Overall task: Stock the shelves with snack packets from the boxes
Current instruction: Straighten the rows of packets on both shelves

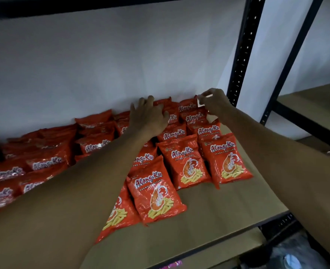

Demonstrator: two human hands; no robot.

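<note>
**Rows of snack packets on the shelf board**

Overlapping red snack packets are spread across the brown shelf board, blurred at the left. The left hand is laid on the back packets by the white wall, fingers straight and spread. Further right, the rearmost packet is pinched at its top in the curled fingers of the right hand, near the black upright post.

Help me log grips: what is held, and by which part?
The right hand pinches a rear packet by its top edge; left hand rests on packets.
</note>
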